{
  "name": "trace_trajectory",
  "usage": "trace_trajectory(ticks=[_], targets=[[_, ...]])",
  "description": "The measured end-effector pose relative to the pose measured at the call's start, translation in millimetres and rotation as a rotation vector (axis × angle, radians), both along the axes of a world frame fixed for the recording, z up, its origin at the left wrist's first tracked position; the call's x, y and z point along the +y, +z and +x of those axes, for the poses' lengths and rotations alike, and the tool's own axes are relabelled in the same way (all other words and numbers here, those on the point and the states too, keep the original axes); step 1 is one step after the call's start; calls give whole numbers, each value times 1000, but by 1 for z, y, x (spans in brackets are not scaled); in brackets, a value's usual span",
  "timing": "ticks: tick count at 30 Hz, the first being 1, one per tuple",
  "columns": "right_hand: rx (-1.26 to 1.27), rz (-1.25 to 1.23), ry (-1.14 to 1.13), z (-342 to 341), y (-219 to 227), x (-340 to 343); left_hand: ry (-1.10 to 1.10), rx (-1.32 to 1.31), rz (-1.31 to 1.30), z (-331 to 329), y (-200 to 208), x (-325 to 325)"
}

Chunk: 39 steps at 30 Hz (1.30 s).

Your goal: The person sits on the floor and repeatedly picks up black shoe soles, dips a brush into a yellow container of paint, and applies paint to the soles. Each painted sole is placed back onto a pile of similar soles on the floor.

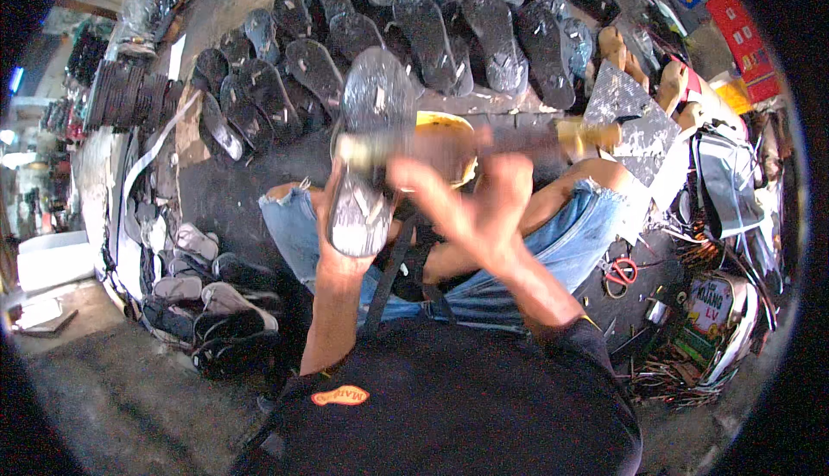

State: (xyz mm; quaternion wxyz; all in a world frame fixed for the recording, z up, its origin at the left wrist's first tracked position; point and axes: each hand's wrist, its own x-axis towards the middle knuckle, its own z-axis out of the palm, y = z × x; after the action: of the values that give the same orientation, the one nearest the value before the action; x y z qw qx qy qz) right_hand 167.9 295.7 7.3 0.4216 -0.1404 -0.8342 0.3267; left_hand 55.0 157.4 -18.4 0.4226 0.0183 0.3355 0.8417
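My left hand (338,262) grips the lower end of a dark shoe sole (373,96) and holds it upright over my lap; its surface is shiny and smeared grey. My right hand (471,204) is motion-blurred just right of the sole and closed around a hammer (587,136). The hammer's wooden handle end sticks out to the right, and its blurred head lies across the middle of the sole. A yellow round object (451,126) shows behind the hands. My knees in torn blue jeans (587,234) are below.
Rows of dark soles (484,27) lie spread on the ground ahead. A heap of shoes (207,299) sits at my left. At the right are red-handled scissors (620,270), wooden shoe lasts (678,87), a small tin (656,312) and tangled scraps.
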Motion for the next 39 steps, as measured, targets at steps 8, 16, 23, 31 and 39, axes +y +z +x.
trace_trajectory(ticks=[8, 16, 23, 31, 39], targets=[[-42, -761, 221, 5, 34, -18, 26, 43, -35, -4, -17, 17], [29, -396, -122, -18, -8, 16, -6, -118, 202, 0, -24, 20], [199, -338, -159, -31, 1, 48, 37, 491, -283, 12, -6, 35], [129, -192, 241, 18, 12, -26, 144, -96, -59, -26, -13, 36], [-16, -508, -210, -49, -14, 152, -474, 296, -118, -27, -5, -33]])
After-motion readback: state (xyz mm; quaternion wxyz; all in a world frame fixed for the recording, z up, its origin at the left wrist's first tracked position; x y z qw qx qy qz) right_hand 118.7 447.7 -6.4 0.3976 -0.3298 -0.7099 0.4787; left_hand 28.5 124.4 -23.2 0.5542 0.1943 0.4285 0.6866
